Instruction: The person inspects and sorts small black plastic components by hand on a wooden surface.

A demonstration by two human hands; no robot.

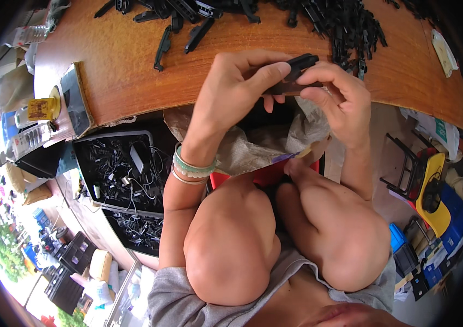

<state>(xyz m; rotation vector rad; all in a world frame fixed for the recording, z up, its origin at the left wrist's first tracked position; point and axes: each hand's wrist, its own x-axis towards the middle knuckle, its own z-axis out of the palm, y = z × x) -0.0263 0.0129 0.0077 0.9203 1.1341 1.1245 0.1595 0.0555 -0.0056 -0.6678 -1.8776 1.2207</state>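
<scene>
Over the front edge of the table, both hands are on a slim black plastic piece. My left hand grips it from the left, thumb along its top and fingers curled beneath. From the other side, my right hand pinches its right end and lower edge between thumb and bent fingers. A darker flat part shows just below the piece; whether the two are joined I cannot tell. Beyond the hands lie piles of black plastic parts, and a few loose ones rest nearer the left hand.
A pale woven sack hangs open between the table and my knees. To the left stand black bins full of dark parts and cables. A yellow stool is at the right, and a yellow tape roll sits at the left.
</scene>
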